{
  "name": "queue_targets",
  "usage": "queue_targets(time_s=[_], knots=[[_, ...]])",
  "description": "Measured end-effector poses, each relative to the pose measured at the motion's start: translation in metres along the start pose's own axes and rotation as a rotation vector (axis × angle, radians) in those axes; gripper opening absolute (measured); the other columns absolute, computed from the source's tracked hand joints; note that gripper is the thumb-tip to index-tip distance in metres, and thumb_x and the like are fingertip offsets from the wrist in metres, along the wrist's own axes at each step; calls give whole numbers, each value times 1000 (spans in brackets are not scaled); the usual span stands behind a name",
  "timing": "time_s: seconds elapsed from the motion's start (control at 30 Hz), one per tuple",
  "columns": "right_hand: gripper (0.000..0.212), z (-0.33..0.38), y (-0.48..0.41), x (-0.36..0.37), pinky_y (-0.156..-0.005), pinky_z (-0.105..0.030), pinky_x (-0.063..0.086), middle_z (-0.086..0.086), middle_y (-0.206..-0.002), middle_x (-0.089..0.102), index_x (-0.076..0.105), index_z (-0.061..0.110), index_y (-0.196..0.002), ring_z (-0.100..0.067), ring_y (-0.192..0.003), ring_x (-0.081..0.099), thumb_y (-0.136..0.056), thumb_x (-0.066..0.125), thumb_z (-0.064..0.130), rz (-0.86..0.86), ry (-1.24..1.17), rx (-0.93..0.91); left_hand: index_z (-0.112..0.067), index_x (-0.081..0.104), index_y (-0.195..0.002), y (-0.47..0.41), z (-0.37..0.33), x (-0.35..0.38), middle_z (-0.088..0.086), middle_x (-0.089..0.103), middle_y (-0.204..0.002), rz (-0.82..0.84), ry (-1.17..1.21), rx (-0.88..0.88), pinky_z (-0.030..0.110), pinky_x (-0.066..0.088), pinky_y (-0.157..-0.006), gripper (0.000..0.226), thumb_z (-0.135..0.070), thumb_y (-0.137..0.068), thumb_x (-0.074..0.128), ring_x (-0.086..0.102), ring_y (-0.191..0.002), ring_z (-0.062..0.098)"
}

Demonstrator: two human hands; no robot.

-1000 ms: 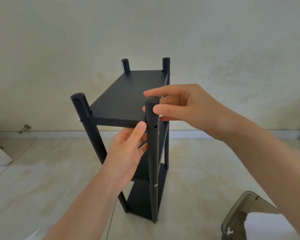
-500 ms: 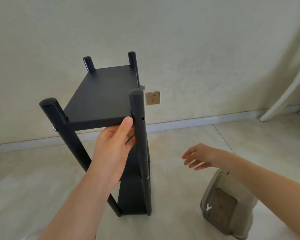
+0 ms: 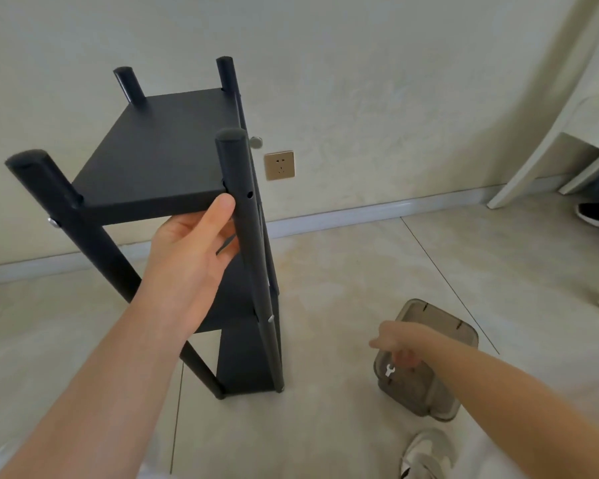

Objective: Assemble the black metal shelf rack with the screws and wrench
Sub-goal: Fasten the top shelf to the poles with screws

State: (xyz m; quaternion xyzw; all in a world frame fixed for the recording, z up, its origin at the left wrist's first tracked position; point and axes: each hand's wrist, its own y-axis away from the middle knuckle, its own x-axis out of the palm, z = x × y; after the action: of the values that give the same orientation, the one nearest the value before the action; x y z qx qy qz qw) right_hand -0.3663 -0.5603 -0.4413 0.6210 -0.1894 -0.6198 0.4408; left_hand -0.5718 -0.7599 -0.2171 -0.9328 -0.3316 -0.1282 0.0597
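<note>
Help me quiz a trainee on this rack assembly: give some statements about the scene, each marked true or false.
1. The left hand grips the top shelf at its front edge. True.
2. The right hand reaches into the grey container on the floor. True.
3. The wrench lies on the top shelf. False: it is in the container, by the right hand's fingers.
4. The rack lies flat on the floor. False: it stands upright on its posts.
5. A wall socket sits on the wall behind the rack. True.
6. The screw hole nearest the left thumb holds a screw. False: it is empty.
</note>
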Motion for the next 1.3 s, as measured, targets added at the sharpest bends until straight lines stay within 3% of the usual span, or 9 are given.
queue_targets(time_s=[0.1, 0.17, 0.23, 0.33, 0.47, 0.77, 0.93, 1.13, 1.3], knots=[[39, 6, -15, 14, -60, -35, 56, -18, -98, 69, 50, -1, -115, -27, -64, 63, -102, 46, 35, -3, 35, -51, -25, 78, -85, 0, 0, 0, 1, 75, -108, 19, 9, -1, 42, 52, -99, 15, -33, -76, 68, 70, -109, 22], [61, 10, -24, 25, -76, -40, 58, -20, -114, 65, 22, 13, -150, -30, -82, 66, -99, 53, 27, -10, 69, -121, -23, 77, -85, 1, 0, 0, 2, 75, -108, 21, 18, -5, 41, 53, -98, 14, -31, -77, 67, 70, -109, 22], [80, 13, -30, 37, -89, -38, 52, -20, -133, 56, 1, 22, -157, -30, -104, 62, -98, 56, 23, 26, 156, -157, -21, 76, -88, 0, 0, -2, 2, 75, -110, 10, 17, -8, 42, 52, -99, 16, -30, -78, 68, 70, -109, 22], [76, 13, -33, 56, -110, -37, 33, -15, -159, 26, 3, 8, -157, -31, -142, 34, -101, 53, 17, 28, 314, -118, -21, 75, -92, -2, 2, -3, 3, 75, -111, 6, 6, -6, 41, 52, -99, 18, -31, -78, 68, 70, -109, 22], [42, 22, -30, 68, -104, -39, 42, -22, -143, 47, 40, -4, -142, -36, -128, 50, -101, 42, 6, -72, 323, -135, -24, 77, -90, -2, 2, -5, 1, 75, -112, 28, 4, 5, 40, 53, -98, 16, -31, -78, 68, 70, -110, 22], [69, 59, -13, 112, -80, -45, 45, -25, -129, 51, 13, 19, -156, -43, -111, 56, -97, 40, -5, -82, 591, -578, -21, 76, -95, -2, 1, -6, 1, 74, -113, 49, -3, 2, 41, 52, -102, 19, -30, -80, 69, 69, -112, 22], [87, 78, 0, 129, -67, -37, 42, -21, -115, 57, -1, 28, -156, -27, -77, 55, -93, 47, -8, -77, 586, -736, -21, 75, -96, 1, -1, -6, 2, 74, -114, 36, -6, -8, 38, 54, -99, 11, -24, -90, 65, 69, -111, 21], [60, 88, -12, 129, -70, -38, 48, -11, -99, 58, 17, 20, -147, -25, -79, 57, -98, 51, 14, 30, 327, -665, -29, 81, -79, 4, -4, -8, -2, 76, -108, 47, -21, -3, 28, 58, -87, 20, -24, -91, 64, 70, -109, 17], [9, 95, -36, 106, -77, -22, 46, 0, -103, 61, 50, 22, -109, -14, -90, 59, -102, 47, 26, -63, 39, -603, -27, 81, -80, 5, -3, -8, -2, 76, -104, 46, -10, 14, 33, 57, -93, 24, -20, -95, 63, 70, -108, 17]])
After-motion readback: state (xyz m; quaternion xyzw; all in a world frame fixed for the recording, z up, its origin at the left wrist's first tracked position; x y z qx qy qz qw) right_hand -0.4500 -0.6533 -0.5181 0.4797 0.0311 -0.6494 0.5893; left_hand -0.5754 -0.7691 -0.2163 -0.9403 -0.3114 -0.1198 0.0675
